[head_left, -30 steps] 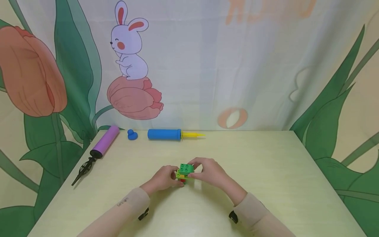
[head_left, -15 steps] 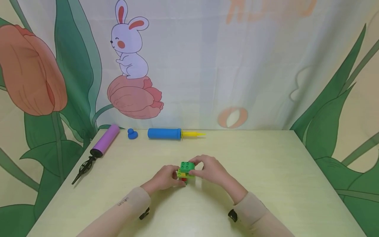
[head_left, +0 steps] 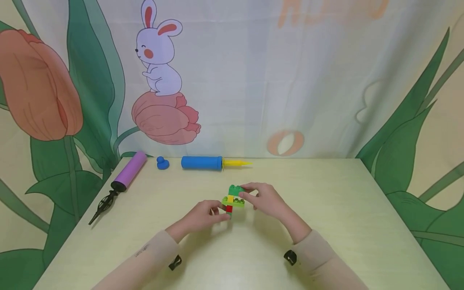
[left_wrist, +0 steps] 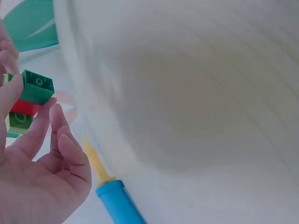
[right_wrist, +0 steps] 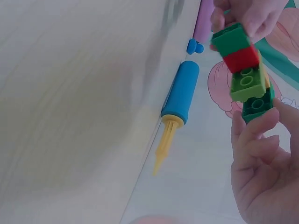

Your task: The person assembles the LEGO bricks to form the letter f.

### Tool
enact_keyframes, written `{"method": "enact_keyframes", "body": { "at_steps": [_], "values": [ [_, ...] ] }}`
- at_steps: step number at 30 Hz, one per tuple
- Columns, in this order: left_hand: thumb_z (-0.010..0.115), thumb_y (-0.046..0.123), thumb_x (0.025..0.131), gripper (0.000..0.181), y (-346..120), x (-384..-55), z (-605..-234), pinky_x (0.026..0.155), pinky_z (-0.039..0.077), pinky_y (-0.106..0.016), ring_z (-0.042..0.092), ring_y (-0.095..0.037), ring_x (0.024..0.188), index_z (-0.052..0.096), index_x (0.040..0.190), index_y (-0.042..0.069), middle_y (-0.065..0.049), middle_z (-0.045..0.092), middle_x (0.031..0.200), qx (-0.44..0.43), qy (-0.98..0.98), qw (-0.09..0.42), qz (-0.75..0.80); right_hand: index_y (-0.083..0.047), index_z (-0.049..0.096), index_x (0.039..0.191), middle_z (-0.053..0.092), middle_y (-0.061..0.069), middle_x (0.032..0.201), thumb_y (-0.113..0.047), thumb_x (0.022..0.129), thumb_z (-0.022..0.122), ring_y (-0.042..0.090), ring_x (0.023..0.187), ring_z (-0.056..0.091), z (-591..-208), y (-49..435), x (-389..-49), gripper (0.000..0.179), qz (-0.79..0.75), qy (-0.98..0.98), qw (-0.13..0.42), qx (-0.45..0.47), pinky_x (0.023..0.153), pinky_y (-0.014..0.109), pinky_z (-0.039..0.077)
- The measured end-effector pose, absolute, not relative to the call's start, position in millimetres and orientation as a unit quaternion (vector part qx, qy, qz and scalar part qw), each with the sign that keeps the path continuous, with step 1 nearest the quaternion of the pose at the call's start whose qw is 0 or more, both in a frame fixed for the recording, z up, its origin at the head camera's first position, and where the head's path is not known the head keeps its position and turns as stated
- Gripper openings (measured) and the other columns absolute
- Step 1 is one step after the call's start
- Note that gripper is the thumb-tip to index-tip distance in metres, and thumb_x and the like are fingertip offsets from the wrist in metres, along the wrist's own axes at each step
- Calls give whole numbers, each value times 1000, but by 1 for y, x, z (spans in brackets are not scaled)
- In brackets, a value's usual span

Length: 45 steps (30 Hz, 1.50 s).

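Both hands hold a small stack of toy building bricks over the middle of the table. At the top is a green brick [head_left: 235, 190], above a yellow brick [head_left: 230, 198] and a lime brick [head_left: 239, 203] that juts out to the right. Below come a red brick [head_left: 229, 208] and a dark green brick [left_wrist: 38, 87] at the bottom, its hollow underside showing in the left wrist view. My left hand [head_left: 204, 216] pinches this bottom end between thumb and finger. The top green brick is pinched by my right hand [head_left: 264, 200].
Along the table's back edge lie a blue hand pump [head_left: 201, 162] with a yellow nozzle and a small blue knobbed piece [head_left: 162, 163]. A purple pump [head_left: 129, 171] with a black nozzle lies at the left. Behind the table [head_left: 326, 209] hangs a printed curtain [head_left: 232, 80].
The brick stack has moved up and slightly right in the head view, both hands moving with it. It has tilted, so its side shows more and its top studs less.
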State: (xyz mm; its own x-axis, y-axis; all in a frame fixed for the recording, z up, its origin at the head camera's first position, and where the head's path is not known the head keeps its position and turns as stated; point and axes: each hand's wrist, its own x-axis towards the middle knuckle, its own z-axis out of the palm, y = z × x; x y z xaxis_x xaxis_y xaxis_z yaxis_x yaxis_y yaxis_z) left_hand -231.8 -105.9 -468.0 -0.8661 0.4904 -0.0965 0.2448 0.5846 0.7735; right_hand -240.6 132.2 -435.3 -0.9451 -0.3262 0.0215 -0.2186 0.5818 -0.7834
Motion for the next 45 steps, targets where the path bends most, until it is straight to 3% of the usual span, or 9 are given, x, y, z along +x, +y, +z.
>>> {"method": "enact_keyframes", "body": {
  "at_steps": [4,10,17,23,36,45],
  "values": [
    [66,42,90,37,-104,-225,-460,60,43,-31,51,-19,74,68,112,12,-1,59,82,224,869,157,414,-19,65,124,67,-2,98,-43,94,60,26,54,58,-434,136,-242,39,-423,893,60,-142,46,29,36],
    [70,38,88,40,-99,-214,-452,58,42,-28,50,-18,70,65,115,9,1,59,80,253,862,162,408,-14,63,125,65,-1,90,-42,98,54,35,56,57,-434,141,-241,40,-424,891,70,-145,47,30,34],
    [71,27,89,23,-91,-206,-450,54,40,-26,48,-14,61,72,104,9,8,59,74,246,886,89,382,-12,62,127,65,5,83,-41,100,50,36,56,56,-434,145,-239,41,-419,891,84,-151,45,30,32],
    [75,30,84,18,-87,-204,-450,55,40,-26,47,-11,62,76,95,14,12,60,71,228,904,43,360,-15,61,121,62,1,94,-38,98,55,34,58,60,-439,145,-241,33,-415,897,80,-132,48,31,39],
    [78,29,81,16,-80,-204,-460,55,43,-25,52,-5,63,77,87,14,13,64,71,227,914,50,332,-16,63,116,63,5,108,-30,98,58,31,61,64,-449,144,-245,23,-402,898,115,-139,55,33,45],
    [80,25,80,13,-77,-209,-466,58,44,-27,54,-8,66,77,85,13,12,65,75,215,909,105,341,-12,65,115,64,1,94,-30,97,59,25,56,59,-462,145,-251,26,-359,911,143,-144,55,33,44]
  ]
}}
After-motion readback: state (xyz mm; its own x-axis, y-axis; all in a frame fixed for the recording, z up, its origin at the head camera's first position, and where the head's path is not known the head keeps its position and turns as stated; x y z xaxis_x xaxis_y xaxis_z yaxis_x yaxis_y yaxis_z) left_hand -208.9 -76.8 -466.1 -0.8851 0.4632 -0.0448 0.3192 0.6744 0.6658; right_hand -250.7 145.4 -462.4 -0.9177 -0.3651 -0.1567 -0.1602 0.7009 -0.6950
